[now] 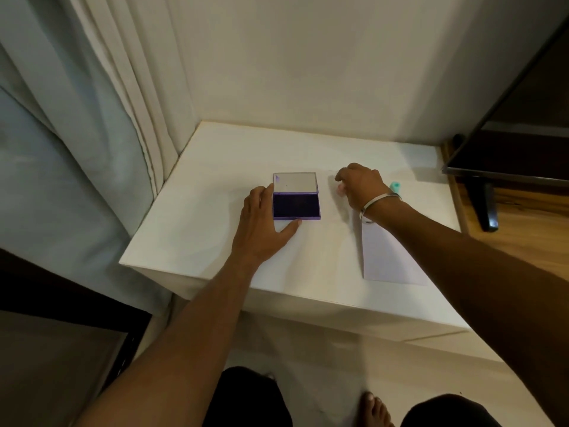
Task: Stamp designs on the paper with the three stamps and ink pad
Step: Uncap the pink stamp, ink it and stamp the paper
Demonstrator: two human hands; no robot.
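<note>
Ink pad (296,205) open at table (191,229) centre, left hand (261,224) spread flat against its left edge, right hand (360,188) just right of it, curled fingers apparently pinching a pink stamp (340,188), paper (388,257) further right.

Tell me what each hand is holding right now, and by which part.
The left hand steadies the open ink pad at its left edge and front corner. The right hand curls over something pink, seemingly a stamp; the hold is hidden.
</note>
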